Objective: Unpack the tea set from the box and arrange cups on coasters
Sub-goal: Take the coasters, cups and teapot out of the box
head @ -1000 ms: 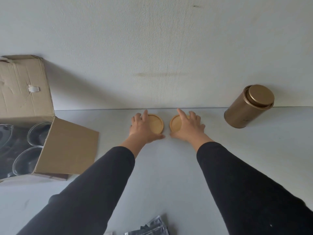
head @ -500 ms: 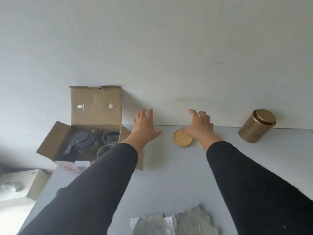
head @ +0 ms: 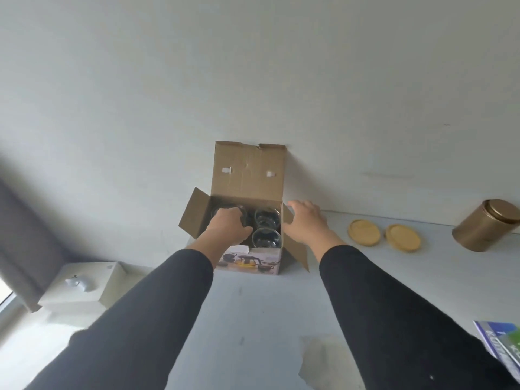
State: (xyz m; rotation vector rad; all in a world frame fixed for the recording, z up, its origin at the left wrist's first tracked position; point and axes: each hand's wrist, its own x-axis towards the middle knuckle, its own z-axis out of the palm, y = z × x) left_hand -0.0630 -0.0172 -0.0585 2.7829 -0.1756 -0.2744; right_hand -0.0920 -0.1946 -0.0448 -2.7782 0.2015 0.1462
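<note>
- Lower right of the frame: a blue and green booklet [head: 503,347] lies on the grey table [head: 253,319]
- Centre: the left hand [head: 225,230] reaches into the open cardboard box [head: 247,175], fingers curled round a dark item, probably the teapot, judged ready to lift out
- Just right, the right hand [head: 305,220] rests with relaxed fingers on the box's side flap, likely steadying it
- Two glass cups [head: 266,229] remain inside
- Right of centre: two wooden coasters [head: 384,233] lie bare beside a gold tin [head: 486,229]
- Half a second ago both hands hovered by the coasters; they have moved to the box

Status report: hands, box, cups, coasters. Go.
Left hand in box, gripping dark teapot top. Right hand on right flap. Two glass cups boxed. Both coasters bare.
</note>
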